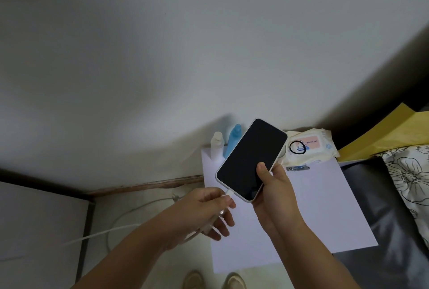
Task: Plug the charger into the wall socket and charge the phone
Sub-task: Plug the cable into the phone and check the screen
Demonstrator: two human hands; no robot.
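Desk point(325, 207): white, under both hands. Phone point(251, 159), screen dark, above desk; right hand point(270, 186) grip closed round its 5 o'clock end. Left hand point(209, 207) pinches cable connector point(228, 193) at port. Step: seating connector. Next: confirm charging; wall plug unseen.

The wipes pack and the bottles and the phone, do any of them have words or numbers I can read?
Wipes pack: dark print on its pink label, too small and blurred to read.
White bottle: no readable text shows.
Blue bottle: no readable text shows.
Phone: screen is dark, nothing on it.
So no text can be read anywhere.
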